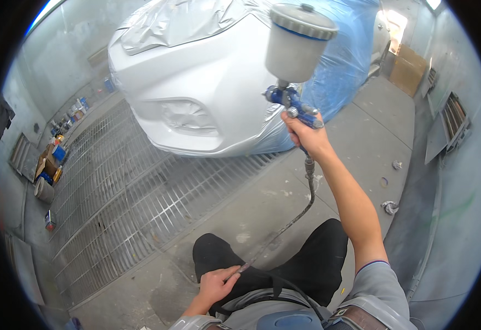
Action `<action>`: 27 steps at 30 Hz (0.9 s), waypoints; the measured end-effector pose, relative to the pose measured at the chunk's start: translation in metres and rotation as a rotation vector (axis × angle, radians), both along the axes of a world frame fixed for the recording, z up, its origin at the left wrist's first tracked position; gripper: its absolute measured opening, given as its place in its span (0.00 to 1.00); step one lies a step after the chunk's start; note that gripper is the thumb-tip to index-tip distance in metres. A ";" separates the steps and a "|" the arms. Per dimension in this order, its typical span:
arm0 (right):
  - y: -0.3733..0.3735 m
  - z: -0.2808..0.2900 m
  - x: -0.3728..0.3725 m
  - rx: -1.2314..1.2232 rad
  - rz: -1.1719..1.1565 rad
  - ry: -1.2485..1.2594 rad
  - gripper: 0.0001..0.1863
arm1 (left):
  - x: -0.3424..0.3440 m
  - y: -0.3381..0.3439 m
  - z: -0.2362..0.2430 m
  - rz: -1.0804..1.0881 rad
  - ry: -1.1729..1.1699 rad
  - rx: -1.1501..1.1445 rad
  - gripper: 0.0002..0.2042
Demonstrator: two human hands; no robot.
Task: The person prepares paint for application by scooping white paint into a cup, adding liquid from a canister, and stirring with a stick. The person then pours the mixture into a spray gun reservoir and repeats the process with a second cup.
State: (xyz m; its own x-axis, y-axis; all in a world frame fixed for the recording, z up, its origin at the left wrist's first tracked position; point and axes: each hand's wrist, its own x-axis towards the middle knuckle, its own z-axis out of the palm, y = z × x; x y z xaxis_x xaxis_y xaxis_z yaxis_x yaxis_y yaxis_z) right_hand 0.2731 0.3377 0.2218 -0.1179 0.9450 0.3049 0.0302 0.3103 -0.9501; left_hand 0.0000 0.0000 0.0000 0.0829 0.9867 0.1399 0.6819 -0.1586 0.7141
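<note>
My right hand point(310, 135) is wrapped round the grip of a blue spray gun point(291, 102), held up at arm's length. On top of the gun sits a translucent white paint cup point(295, 52) with a grey lid. In front of it is a white car bumper point(196, 77), its fog lamp opening point(189, 116) masked with film. A dark air hose point(279, 234) hangs from the gun's grip and curves back to my lap. There my left hand point(216, 284) is closed round the hose, above my knee.
Silver sheeting point(169, 27) and blue masking film point(342, 66) cover other parts of the car. Floor grating point(125, 198) runs along the left. Cans, boxes and a bucket point(44, 190) line the left wall. Crumpled paper point(389, 207) lies on the right, and a cardboard sheet point(407, 70) leans behind.
</note>
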 end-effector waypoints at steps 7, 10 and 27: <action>0.027 -0.023 0.067 0.034 -0.203 0.099 0.16 | 0.015 0.014 -0.003 -0.012 0.017 0.017 0.12; 0.036 -0.029 0.087 0.025 -0.266 0.134 0.16 | 0.021 0.019 -0.007 -0.013 0.011 0.055 0.12; -0.014 -0.075 0.005 0.156 -0.130 -0.027 0.10 | 0.024 0.009 -0.012 0.017 0.062 -0.017 0.11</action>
